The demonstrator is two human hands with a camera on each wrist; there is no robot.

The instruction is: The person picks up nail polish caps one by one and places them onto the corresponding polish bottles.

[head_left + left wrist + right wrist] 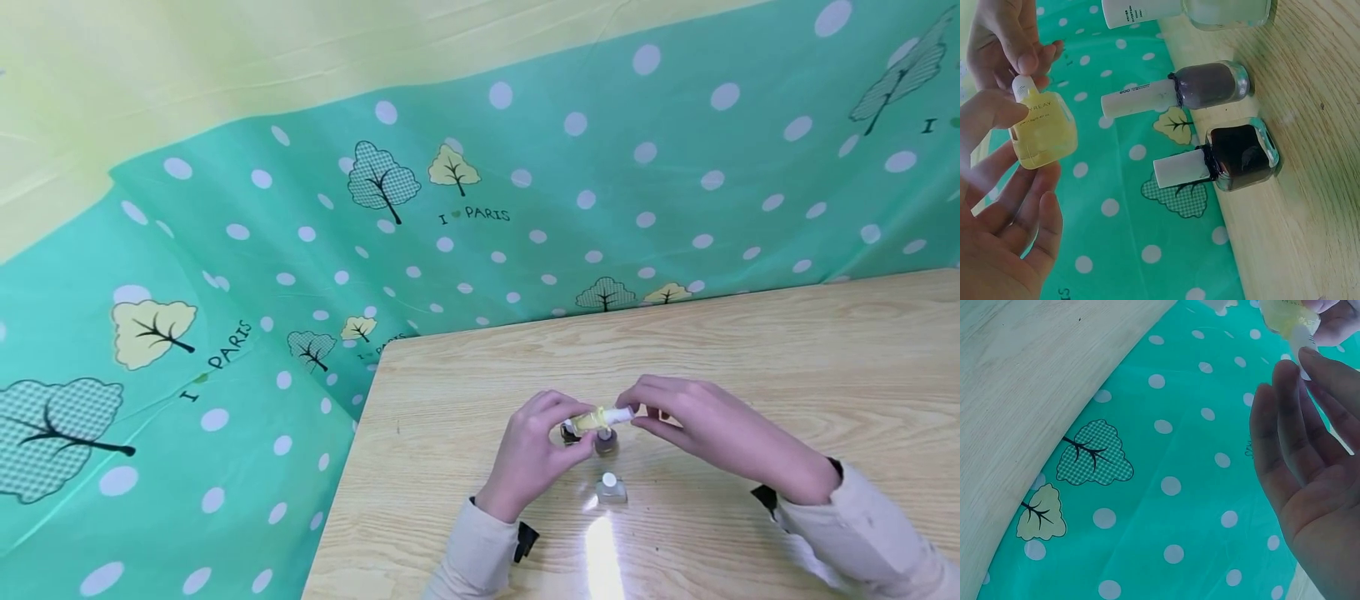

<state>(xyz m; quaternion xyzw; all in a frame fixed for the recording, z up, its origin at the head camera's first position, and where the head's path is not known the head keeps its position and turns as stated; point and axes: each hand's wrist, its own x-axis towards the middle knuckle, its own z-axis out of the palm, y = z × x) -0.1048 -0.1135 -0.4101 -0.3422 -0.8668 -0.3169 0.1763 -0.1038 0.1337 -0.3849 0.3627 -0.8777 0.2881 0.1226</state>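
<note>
In the head view my left hand (528,450) grips a small glass nail polish bottle (588,421) with yellow polish, tilted sideways above the table. Its white cap (618,415) points right, where my right hand (697,417) pinches the cap's end between thumb and fingertips. The left wrist view shows the yellow bottle's printed label, with my left thumb across the bottle's shoulder. Cap and bottle are joined. Close by stand a dark purple polish bottle (1210,86), a near-black square one (1241,156) and a pale clear one (1229,12), each with a white cap.
The wooden table (450,467) carries the three standing bottles close under and in front of my hands. Behind and to the left hangs a green dotted cloth (420,275) with printed trees. A bright light reflection lies on the near tabletop.
</note>
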